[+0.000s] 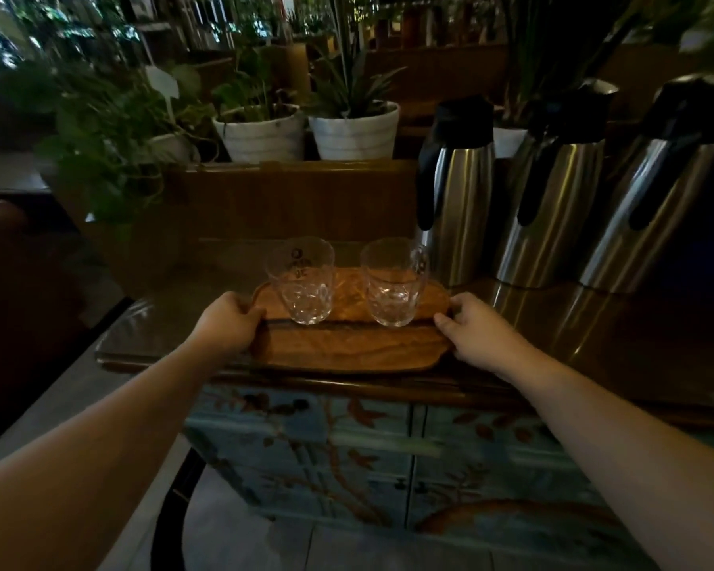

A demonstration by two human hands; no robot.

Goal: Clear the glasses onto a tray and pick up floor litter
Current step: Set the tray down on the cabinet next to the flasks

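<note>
Hands (349,323) gripping tray (347,344) ends

dark glossy cabinet top (594,323) over painted blue doors, wooden tray (347,344) sitting near the front edge toward the left, three steel thermos jugs (458,208) lined up on the right, potted plants (260,129) on the ledge behind

A wooden tray (347,348) sits on a cabinet top (594,323) with 2 empty glasses (301,282) upright on it — the left hand (227,323) grips its left end, the right hand (475,327) its right. 3 steel flasks (553,199) stand far right.
</note>
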